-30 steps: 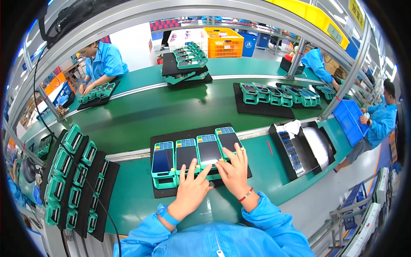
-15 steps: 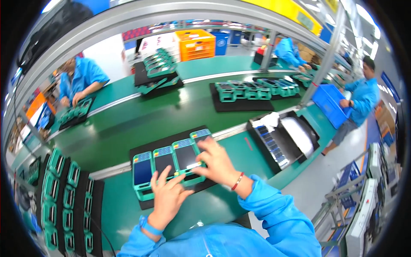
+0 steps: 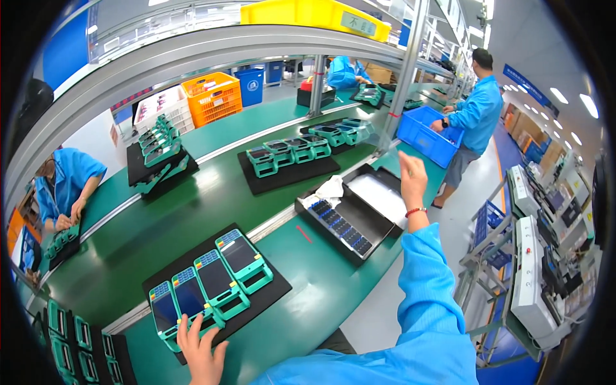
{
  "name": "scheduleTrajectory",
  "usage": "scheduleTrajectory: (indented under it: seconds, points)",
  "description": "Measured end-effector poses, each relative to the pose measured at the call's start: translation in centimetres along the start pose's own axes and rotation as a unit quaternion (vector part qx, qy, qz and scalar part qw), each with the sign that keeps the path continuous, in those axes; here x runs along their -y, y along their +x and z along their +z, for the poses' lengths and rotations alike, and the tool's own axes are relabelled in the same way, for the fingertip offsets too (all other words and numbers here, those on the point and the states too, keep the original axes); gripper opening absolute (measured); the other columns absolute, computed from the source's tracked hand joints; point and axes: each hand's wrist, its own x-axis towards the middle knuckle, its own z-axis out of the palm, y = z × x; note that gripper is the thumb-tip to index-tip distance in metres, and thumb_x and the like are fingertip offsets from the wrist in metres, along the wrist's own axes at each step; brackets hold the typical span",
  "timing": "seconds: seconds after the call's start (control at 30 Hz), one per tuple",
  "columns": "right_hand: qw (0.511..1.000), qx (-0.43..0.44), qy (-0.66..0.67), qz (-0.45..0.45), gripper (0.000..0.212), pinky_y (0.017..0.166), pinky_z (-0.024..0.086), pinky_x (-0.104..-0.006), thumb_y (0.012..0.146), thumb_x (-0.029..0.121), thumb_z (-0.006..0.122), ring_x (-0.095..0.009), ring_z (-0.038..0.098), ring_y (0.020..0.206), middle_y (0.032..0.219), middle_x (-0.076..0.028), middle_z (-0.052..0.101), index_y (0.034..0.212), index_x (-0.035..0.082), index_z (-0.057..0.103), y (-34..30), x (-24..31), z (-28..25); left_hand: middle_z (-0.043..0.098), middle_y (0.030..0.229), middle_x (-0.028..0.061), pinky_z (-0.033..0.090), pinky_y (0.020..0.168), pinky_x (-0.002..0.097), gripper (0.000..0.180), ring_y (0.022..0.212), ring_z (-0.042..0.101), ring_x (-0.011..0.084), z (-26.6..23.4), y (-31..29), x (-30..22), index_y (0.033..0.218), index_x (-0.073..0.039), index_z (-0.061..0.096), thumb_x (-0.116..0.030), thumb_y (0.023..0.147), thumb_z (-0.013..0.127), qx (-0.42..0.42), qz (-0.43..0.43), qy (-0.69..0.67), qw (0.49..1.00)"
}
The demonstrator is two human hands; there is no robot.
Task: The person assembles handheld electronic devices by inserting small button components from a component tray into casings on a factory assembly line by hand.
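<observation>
A row of handheld keypad terminals in green frames [image 3: 215, 276] lies on a black mat [image 3: 273, 290] before me. My left hand [image 3: 203, 351] is open, its fingers spread at the lower ends of the two left terminals; the fingertips touch or nearly touch them. Off to the right, my right hand [image 3: 412, 183] is raised with fingers stretched upward and nothing visible in it. It appears beside a black open box [image 3: 384, 223], which contains a strip of dark blue-edged pieces [image 3: 340, 226], a crumpled white cloth [image 3: 330, 191] and a white sheet [image 3: 378, 196].
More green-framed terminals [image 3: 292, 151] lie on mats across the green bench. Racked green frames [image 3: 64, 353] stand at lower left. Metal posts [image 3: 409, 64] and a rail cross ahead. One co-worker [image 3: 67, 183] sits far left; another [image 3: 478, 106] stands right by a blue crate [image 3: 428, 136].
My right hand has left the terminals and swung right toward the black box. My left hand stays by the terminals, now lower in view. The whole view has turned right.
</observation>
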Motion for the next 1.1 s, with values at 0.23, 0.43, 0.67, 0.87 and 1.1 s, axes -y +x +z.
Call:
scheduleTrajectory:
  seconds: [0.23,0.43,0.67,0.87,1.1]
  points:
    - [0.859,0.415,-0.294,0.05,0.03,0.094,0.041,-0.0469,0.075,0.003,0.055,-0.023,0.049,0.116,0.104,-0.006,0.066,0.09,0.021,0.073,-8.7,-9.6,-1.0,0.053,0.124,0.0152,0.033,0.101,0.0502,0.032,0.119,0.043,0.0418,-0.6,-0.5,0.3,0.107,-0.008,0.06,-0.011,0.076,0.069,-0.003,0.042,0.037,0.998]
    - [0.884,0.461,0.033,0.071,0.037,0.075,0.049,-0.0442,0.082,0.037,0.06,-0.039,0.062,0.082,0.082,-0.023,0.064,0.085,0.001,0.067,-7.5,1.8,1.4,0.048,0.13,0.0129,0.029,0.103,0.0495,0.035,0.13,0.033,0.0404,1.4,-0.6,-0.5,0.097,-0.006,0.062,-0.005,0.065,0.074,0.027,-0.005,-0.021,0.999]
    - [0.744,0.628,0.011,0.228,0.035,0.06,0.046,-0.0302,0.072,0.037,0.077,-0.015,0.058,0.059,0.066,-0.006,0.063,0.076,0.004,0.067,-9.1,0.4,5.6,0.049,0.129,0.0123,0.03,0.102,0.0484,0.033,0.129,0.035,0.0396,1.3,-1.0,-0.6,0.097,-0.007,0.062,-0.007,0.066,0.074,0.024,-0.006,-0.051,0.998]
    - [0.744,0.602,0.089,0.277,0.027,0.059,0.046,-0.0282,0.075,0.029,0.077,-0.012,0.057,0.061,0.066,-0.002,0.062,0.077,0.005,0.065,-10.0,-0.5,5.6,0.052,0.126,0.0124,0.03,0.102,0.0477,0.027,0.128,0.037,0.0387,0.9,-1.6,0.2,0.093,-0.007,0.064,-0.007,0.068,0.073,0.008,-0.017,-0.065,0.998]
    - [0.779,0.596,0.021,0.193,0.033,0.059,0.046,-0.0278,0.073,0.035,0.077,-0.013,0.056,0.065,0.066,-0.002,0.059,0.077,0.006,0.063,-10.3,2.0,5.1,0.053,0.124,0.0125,0.031,0.101,0.047,0.021,0.127,0.039,0.0382,1.0,-1.6,0.7,0.089,-0.007,0.065,-0.007,0.07,0.071,0.005,-0.007,-0.081,0.997]
